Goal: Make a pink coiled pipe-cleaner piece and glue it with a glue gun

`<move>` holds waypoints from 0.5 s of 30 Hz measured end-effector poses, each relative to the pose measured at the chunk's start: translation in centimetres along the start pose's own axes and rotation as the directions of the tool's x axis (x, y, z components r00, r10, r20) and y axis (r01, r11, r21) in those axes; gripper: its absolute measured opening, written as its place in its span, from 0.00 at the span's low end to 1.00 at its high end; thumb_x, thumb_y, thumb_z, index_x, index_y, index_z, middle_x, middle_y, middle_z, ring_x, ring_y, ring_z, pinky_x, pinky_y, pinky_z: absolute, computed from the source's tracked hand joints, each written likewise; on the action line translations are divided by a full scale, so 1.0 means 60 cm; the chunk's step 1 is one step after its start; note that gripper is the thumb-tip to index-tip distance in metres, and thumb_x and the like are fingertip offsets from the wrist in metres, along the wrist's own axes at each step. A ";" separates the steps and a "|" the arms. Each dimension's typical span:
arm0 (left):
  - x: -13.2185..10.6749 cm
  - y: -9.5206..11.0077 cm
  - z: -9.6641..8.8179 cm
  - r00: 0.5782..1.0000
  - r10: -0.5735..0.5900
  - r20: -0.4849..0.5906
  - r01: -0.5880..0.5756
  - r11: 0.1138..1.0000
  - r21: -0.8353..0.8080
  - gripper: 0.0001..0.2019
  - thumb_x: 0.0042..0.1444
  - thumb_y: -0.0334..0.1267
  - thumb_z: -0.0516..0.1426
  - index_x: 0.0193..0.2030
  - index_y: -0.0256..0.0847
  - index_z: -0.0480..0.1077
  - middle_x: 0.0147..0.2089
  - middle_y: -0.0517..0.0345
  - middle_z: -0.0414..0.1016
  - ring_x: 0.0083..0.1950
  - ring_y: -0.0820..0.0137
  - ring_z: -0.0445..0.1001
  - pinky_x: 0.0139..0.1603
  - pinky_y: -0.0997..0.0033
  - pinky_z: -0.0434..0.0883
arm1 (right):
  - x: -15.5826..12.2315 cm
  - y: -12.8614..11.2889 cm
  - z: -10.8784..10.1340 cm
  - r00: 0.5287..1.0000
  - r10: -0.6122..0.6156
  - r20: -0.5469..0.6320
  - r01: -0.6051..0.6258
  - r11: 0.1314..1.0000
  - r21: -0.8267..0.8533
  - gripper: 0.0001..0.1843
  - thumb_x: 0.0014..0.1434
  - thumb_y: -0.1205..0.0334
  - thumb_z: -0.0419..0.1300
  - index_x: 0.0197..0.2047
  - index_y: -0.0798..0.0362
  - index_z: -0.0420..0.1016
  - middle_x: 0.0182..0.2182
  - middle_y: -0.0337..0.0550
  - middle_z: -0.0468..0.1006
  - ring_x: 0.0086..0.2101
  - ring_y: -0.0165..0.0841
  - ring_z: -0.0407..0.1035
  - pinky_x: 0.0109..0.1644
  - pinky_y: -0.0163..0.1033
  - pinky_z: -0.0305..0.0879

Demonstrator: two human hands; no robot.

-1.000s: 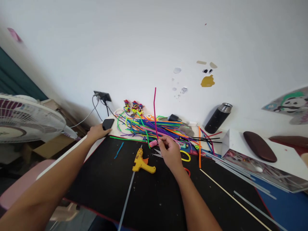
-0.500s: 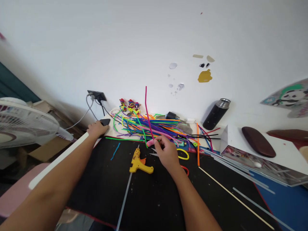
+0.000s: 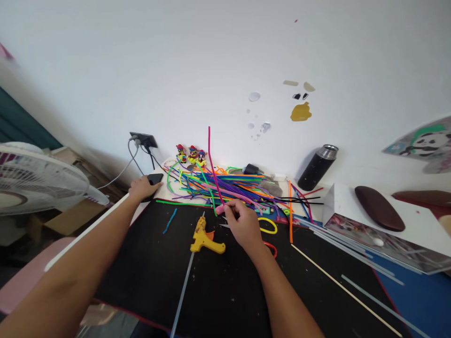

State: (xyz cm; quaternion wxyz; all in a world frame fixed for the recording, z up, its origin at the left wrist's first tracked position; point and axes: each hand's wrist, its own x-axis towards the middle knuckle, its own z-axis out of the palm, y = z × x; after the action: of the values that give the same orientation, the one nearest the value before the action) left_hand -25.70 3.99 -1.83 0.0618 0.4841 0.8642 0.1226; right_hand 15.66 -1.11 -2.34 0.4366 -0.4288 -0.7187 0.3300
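Black mat. Right hand, near the mat's far edge, narrowed to a pinch; left hand, against a dark phone at the far left corner, grip indeterminable. Magenta stem, rising from the pinch: presumably light, easily bent. Pink coil, in the same fingertips: probably soft, crushable; hold here.

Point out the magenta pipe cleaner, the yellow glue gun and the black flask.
Magenta pipe cleaner (image 3: 212,166): head view, midway along its visible length.
Yellow glue gun (image 3: 200,240): head view, where barrel meets handle.
Black flask (image 3: 315,170): head view, middle of its dark body.
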 end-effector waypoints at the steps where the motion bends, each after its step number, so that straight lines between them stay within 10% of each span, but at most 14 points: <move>1: -0.002 -0.006 -0.007 1.000 -0.019 -0.022 0.019 1.000 -0.010 0.37 0.60 0.57 0.60 0.61 0.22 0.67 0.58 0.27 0.77 0.64 0.35 0.71 0.58 0.47 0.69 | 0.000 0.000 0.000 1.000 0.001 0.001 -0.001 1.000 0.003 0.12 0.70 0.55 0.58 0.39 0.49 0.80 0.25 0.37 0.79 0.24 0.33 0.68 0.31 0.37 0.57; 8: -0.061 -0.066 -0.050 0.989 0.015 -0.144 -0.034 0.990 -0.135 0.22 0.70 0.46 0.50 0.61 0.34 0.70 0.58 0.47 0.83 0.58 0.59 0.78 0.55 0.68 0.70 | -0.002 0.002 0.005 1.000 -0.003 -0.002 0.003 1.000 -0.012 0.12 0.70 0.54 0.58 0.40 0.49 0.80 0.24 0.37 0.78 0.24 0.33 0.68 0.30 0.37 0.57; 15: -0.087 -0.103 -0.043 0.984 0.119 -0.131 -0.138 0.980 -0.144 0.20 0.69 0.48 0.50 0.52 0.38 0.76 0.55 0.50 0.84 0.55 0.61 0.78 0.53 0.71 0.67 | -0.004 0.003 0.010 1.000 -0.009 0.016 0.009 1.000 -0.007 0.13 0.71 0.53 0.57 0.40 0.49 0.81 0.26 0.38 0.79 0.26 0.34 0.72 0.33 0.37 0.61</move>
State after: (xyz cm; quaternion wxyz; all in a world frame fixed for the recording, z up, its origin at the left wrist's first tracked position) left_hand -28.61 -3.95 -1.10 0.0380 0.5245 0.8213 0.2213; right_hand 15.24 -1.33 -2.84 0.4309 -0.4247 -0.7250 0.3291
